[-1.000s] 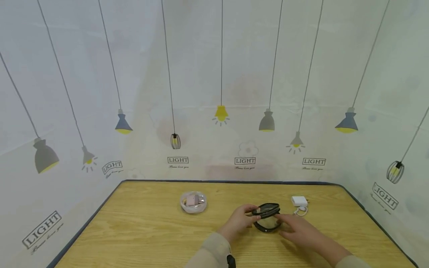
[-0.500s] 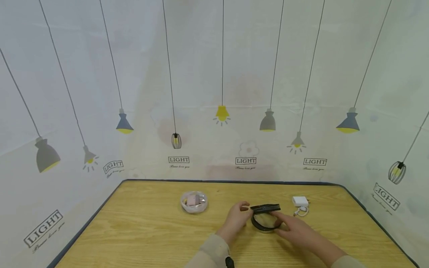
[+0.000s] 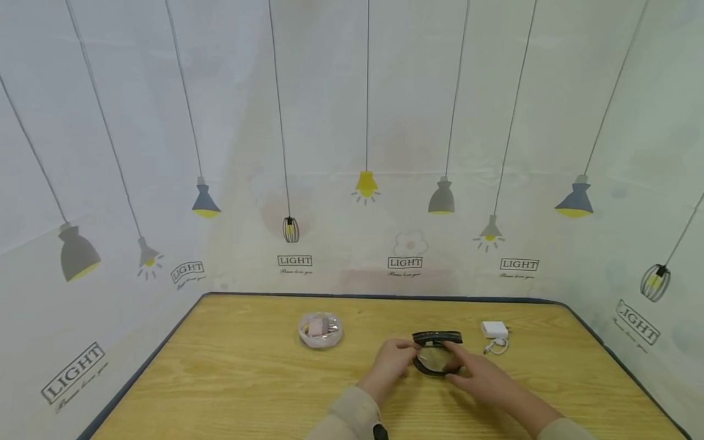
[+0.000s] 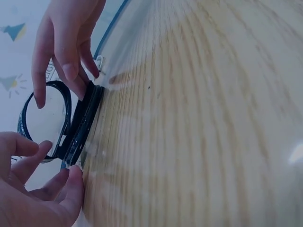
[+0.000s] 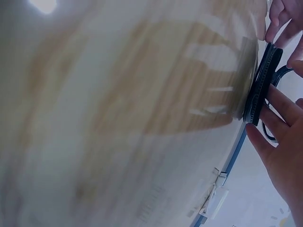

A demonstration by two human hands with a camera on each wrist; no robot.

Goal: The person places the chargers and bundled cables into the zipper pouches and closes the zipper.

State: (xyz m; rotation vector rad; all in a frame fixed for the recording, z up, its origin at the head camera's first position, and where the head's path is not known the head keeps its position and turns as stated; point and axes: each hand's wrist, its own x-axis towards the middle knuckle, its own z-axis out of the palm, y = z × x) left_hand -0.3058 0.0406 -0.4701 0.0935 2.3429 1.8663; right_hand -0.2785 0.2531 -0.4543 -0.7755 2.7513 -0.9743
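A small round clear-topped zip case (image 3: 434,371) with black edging stands on the table, its lid (image 3: 437,337) raised at the far side. In the left wrist view, the case's black zipped wall (image 4: 85,123) lies low on the wood with the clear lid tipped up. My left hand (image 3: 389,362) holds the case's left edge, thumb low at the wall and curled fingers near the lid. From the right, my right hand (image 3: 484,374) grips the wall, thumb outside and fingers over the rim. The right wrist view shows these fingers on the zipped wall (image 5: 262,87).
A pink plug charger (image 3: 318,327) sits within a coiled pale cable (image 3: 319,343) left of the case. Behind the right hand lie a white charger (image 3: 494,330) and its short white cable (image 3: 498,347). The wooden table (image 3: 247,366) ends at a lamp-printed curtain (image 3: 341,232).
The lid has swung back and up from over the case, so the inside shows more. My left fingers moved in to the case's left edge; my right hand stays at its right side.
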